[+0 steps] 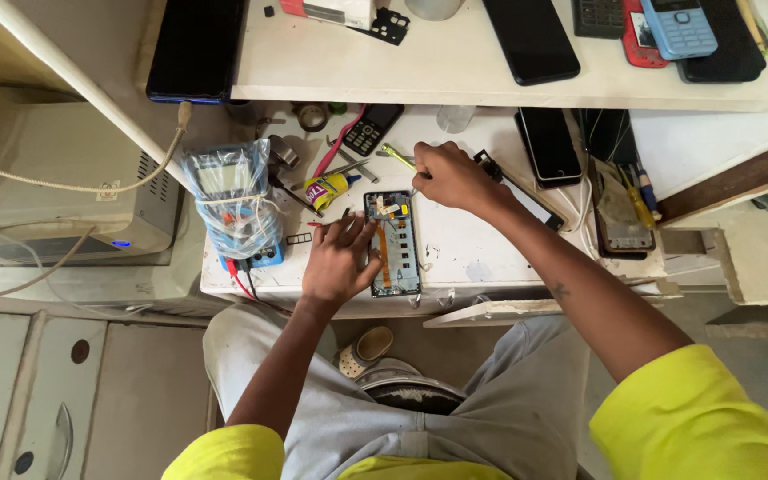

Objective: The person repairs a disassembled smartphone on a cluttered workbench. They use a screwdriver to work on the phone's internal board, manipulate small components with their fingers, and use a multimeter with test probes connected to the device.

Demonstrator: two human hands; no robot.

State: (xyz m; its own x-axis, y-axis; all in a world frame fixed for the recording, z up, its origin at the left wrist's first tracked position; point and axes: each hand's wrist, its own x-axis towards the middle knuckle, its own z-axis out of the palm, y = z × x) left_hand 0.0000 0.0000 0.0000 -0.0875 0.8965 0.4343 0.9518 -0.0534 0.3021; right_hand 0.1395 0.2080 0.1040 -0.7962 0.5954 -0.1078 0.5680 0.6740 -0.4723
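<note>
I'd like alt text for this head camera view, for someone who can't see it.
A person in a yellow shirt steadies an opened phone on a white workbench with the left hand, while the right hand holds a thin tool at its top edge. A plastic-wrapped multimeter, glue tube and other phones lie around.

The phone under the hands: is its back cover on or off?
Off. The phone lies flat with its internals bare: an orange flex strip and the frame show. The left hand steadies it.
</note>
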